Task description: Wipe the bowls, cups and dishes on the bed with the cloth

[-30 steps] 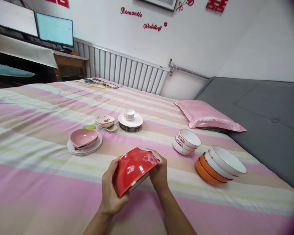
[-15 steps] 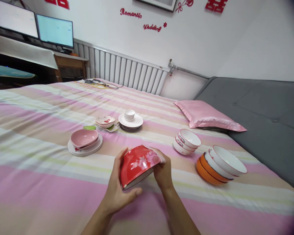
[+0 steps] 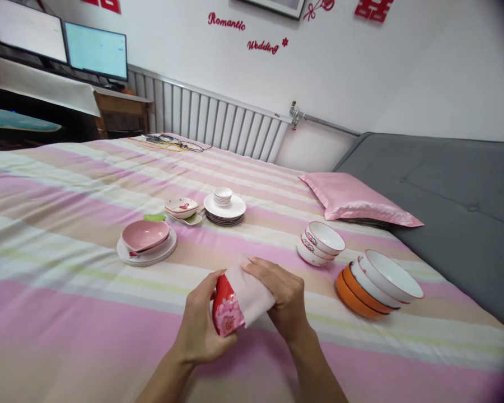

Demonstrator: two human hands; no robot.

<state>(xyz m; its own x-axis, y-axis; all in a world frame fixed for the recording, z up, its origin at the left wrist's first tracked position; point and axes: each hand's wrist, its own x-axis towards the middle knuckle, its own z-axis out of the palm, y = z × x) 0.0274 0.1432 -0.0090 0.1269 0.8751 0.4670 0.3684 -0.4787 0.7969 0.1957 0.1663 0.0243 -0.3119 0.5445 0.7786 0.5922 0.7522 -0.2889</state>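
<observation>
A red bowl with a pink flower print (image 3: 227, 312) is held above the bed, tilted on its side. My left hand (image 3: 201, 324) grips it from the left, fingers behind and thumb below. Over its right part lies a pale pink cloth or tissue (image 3: 252, 296), pressed against the outside by my right hand (image 3: 283, 296). The bowl's inside is hidden. To the right stand a stack of small white bowls with red rims (image 3: 321, 243) and a stack of larger white and orange bowls (image 3: 378, 285).
Pink heart-shaped dishes (image 3: 145, 235) rest on white plates (image 3: 168, 253) at left. Behind are patterned small dishes (image 3: 181, 207) and a plate stack (image 3: 235, 208) topped with small white cups or bowls (image 3: 222, 195). A pink pillow (image 3: 357, 196) and cables (image 3: 172, 143) lie farther back.
The bowl has turned in my hands, bringing its flower print lower and to the left. My right hand has moved the cloth over the bowl's outside, covering its right part.
</observation>
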